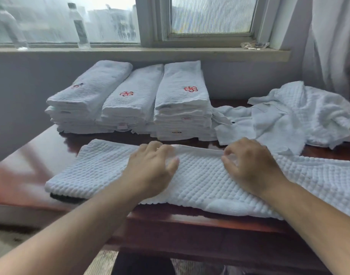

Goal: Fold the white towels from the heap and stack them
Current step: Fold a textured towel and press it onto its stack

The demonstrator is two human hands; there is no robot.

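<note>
a: pinching the far hem, are they?
b: it's looking that way. the left hand and right hand are both curling fingers and thumb onto the towel at its far edge, though blur is softening the fingertips.
a: how should the fold be going?
b: i'm judging it best to be drawing that hem evenly toward the near edge, keeping both hands level.
a: where is it lying?
b: it's lying flat on the table, in front of the stacks and beside the heap, its long axis running left to right, the right end running out of view.
</note>
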